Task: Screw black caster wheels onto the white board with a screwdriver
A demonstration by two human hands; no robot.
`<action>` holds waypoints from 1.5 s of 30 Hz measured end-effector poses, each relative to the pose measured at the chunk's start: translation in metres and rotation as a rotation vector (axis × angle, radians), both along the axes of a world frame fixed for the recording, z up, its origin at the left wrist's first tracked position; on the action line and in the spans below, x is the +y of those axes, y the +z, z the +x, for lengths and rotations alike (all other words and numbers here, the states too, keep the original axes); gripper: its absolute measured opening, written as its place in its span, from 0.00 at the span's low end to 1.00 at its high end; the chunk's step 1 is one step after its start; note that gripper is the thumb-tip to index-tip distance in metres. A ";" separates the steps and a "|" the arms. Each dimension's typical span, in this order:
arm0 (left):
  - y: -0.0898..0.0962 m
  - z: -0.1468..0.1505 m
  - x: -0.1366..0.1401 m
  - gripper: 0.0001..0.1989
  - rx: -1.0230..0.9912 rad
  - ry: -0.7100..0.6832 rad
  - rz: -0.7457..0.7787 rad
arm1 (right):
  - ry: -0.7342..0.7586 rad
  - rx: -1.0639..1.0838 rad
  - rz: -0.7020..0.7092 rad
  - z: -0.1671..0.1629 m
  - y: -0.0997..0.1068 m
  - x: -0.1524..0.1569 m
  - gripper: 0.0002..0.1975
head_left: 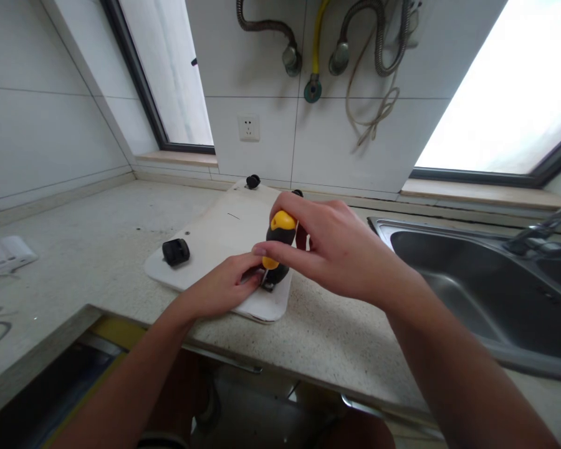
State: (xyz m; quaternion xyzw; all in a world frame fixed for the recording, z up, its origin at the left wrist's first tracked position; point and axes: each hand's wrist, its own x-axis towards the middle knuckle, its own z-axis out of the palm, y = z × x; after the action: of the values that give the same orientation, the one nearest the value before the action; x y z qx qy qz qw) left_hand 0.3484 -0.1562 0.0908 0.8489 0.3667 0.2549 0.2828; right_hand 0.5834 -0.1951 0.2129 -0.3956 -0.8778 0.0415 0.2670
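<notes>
My right hand (330,246) is wrapped round the yellow-and-black handle of a short screwdriver (283,222), held nearly upright. Its shank points down at the foot of a black caster wheel (277,275) at the near right corner of a white board (210,231). My left hand (229,284) rests on the board, thumb and fingers drawn together beside the screwdriver's tip. What those fingertips pinch, if anything, is hidden. Other black casters stand on the board: one at the left corner (176,251), one at the far corner (253,181), and another partly behind my right hand (298,193).
The board lies on a speckled countertop (336,337) against a tiled wall. A steel sink (453,280) with a faucet (537,237) is to the right. At the left are a white plastic object (9,254) and a rectangular cutout (51,380) in the counter.
</notes>
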 end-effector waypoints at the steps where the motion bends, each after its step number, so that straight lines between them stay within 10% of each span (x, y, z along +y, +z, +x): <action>1: 0.000 0.000 0.000 0.12 -0.003 -0.001 0.001 | 0.020 0.008 0.002 0.003 0.001 0.000 0.16; 12: 0.003 0.000 -0.002 0.19 0.018 0.001 -0.011 | -0.175 -0.027 0.028 0.005 -0.002 0.008 0.21; 18: 0.004 0.000 -0.002 0.20 -0.004 -0.028 -0.023 | 0.081 -0.027 -0.173 0.020 0.007 0.009 0.14; 24: 0.002 0.000 -0.002 0.19 0.009 0.010 -0.014 | -0.205 -0.059 0.006 0.005 -0.001 0.012 0.24; 33: 0.003 0.000 -0.001 0.17 0.024 0.001 -0.002 | 0.029 0.047 -0.042 0.013 0.006 0.006 0.13; 45: 0.003 0.004 0.001 0.20 0.000 0.027 0.016 | -0.143 0.014 0.032 0.001 -0.007 0.015 0.23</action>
State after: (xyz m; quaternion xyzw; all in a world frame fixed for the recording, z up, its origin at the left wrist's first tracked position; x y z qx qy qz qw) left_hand 0.3524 -0.1554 0.0933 0.8461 0.3760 0.2618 0.2725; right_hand 0.5844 -0.1796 0.2055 -0.4526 -0.8459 0.0110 0.2819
